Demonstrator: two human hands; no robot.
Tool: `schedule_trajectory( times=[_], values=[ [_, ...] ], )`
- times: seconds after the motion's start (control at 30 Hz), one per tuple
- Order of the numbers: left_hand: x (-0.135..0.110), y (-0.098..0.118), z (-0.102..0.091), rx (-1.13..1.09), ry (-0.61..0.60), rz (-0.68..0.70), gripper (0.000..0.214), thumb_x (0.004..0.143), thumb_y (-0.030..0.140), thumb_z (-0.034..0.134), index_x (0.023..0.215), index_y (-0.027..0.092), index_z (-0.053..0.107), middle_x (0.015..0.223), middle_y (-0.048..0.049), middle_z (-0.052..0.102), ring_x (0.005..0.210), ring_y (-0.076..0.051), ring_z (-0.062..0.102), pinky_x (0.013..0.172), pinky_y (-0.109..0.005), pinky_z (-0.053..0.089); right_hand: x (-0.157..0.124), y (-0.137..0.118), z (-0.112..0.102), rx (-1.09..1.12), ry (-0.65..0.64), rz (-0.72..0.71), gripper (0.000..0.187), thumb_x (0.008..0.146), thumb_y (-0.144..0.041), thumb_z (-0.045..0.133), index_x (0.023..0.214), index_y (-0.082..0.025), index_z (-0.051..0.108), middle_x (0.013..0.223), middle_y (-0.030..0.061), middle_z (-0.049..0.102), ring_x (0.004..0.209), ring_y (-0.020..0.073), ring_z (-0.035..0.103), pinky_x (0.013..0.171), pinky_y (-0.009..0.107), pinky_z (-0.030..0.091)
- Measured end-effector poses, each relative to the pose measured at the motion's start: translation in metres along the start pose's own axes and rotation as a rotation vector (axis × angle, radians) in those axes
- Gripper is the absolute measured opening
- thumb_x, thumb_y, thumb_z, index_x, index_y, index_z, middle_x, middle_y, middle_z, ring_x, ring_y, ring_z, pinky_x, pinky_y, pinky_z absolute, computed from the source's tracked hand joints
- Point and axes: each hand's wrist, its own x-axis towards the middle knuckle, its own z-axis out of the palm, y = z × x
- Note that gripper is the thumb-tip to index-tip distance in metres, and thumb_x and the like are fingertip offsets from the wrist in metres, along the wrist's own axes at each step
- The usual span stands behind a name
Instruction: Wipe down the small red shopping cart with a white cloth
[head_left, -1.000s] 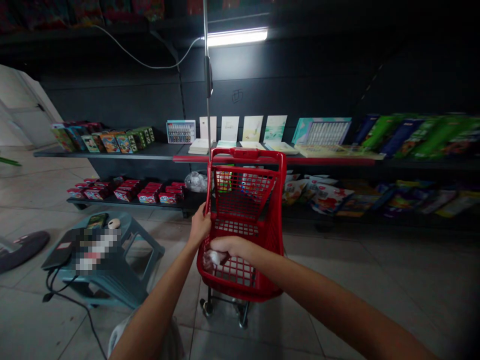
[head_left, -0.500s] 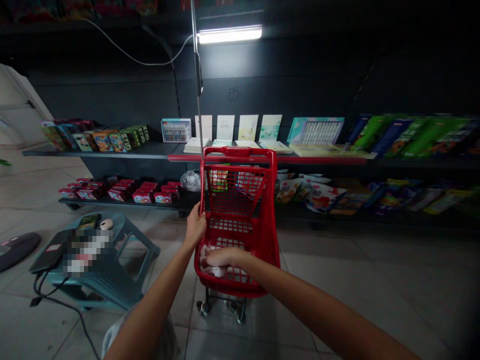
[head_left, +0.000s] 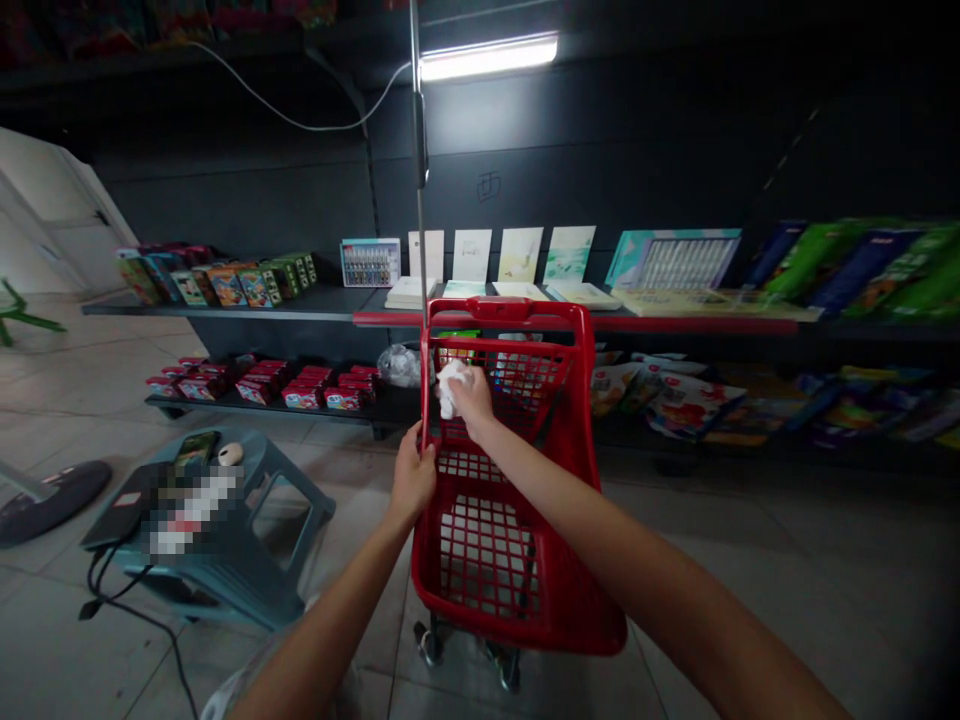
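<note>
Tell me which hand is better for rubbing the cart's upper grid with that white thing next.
Probably the right hand: it holds the white wad by the upper grid, while the left hand, lower, grips the red cart.

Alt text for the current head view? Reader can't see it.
A person's right hand holds a crumpled white wad at the upper mesh of a red cart, while the left hand grips the cart's left side. Behind, dark shelves hold booklets, boxes and bags; a stool stands left of the cart.
</note>
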Motion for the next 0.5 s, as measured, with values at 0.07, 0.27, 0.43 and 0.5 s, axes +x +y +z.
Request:
schedule_trajectory(
  times=[0.07, 0.27, 0.43, 0.5],
  values=[
    [-0.006, 0.001, 0.003, 0.014, 0.017, -0.002, 0.048, 0.090, 0.017, 0.053, 0.138, 0.016, 0.057, 0.139, -0.0130, 0.062, 0.129, -0.023, 0.057, 0.117, -0.041, 0.040, 0.027, -0.005, 0.000, -0.267, 0.116, -0.317, 0.042, 0.091, -0.019, 0.051, 0.133, -0.019, 0.052, 0.134, 0.0140, 0.054, 0.121, 0.0230, 0.056, 0.102, 0.033, 0.048],
    [-0.016, -0.003, 0.012, 0.023, 0.031, -0.007, 0.050, 0.091, 0.016, 0.052, 0.141, 0.018, 0.054, 0.143, -0.0118, 0.059, 0.133, -0.022, 0.054, 0.119, -0.040, 0.037, 0.053, 0.046, -0.002, -0.940, -0.234, -0.718, 0.050, 0.099, -0.012, 0.036, 0.146, -0.021, 0.050, 0.151, 0.0140, 0.046, 0.142, 0.0271, 0.036, 0.115, 0.041, 0.037],
    [-0.014, -0.008, 0.012, 0.001, 0.025, 0.018, 0.050, 0.091, 0.015, 0.051, 0.140, 0.016, 0.053, 0.144, -0.0125, 0.057, 0.135, -0.021, 0.053, 0.120, -0.040, 0.038, 0.021, 0.122, 0.004, -1.093, -0.519, -0.581, 0.048, 0.101, -0.012, 0.037, 0.147, -0.017, 0.052, 0.157, 0.0152, 0.043, 0.143, 0.0249, 0.039, 0.114, 0.036, 0.039],
    [-0.013, -0.007, 0.011, 0.008, 0.016, 0.017, 0.050, 0.091, 0.015, 0.050, 0.141, 0.018, 0.053, 0.144, -0.0120, 0.057, 0.135, -0.022, 0.053, 0.120, -0.041, 0.038, 0.010, 0.137, 0.002, -1.115, -0.617, -0.517, 0.045, 0.102, -0.014, 0.037, 0.143, -0.018, 0.056, 0.156, 0.0150, 0.045, 0.142, 0.0245, 0.042, 0.113, 0.036, 0.040]
  ],
)
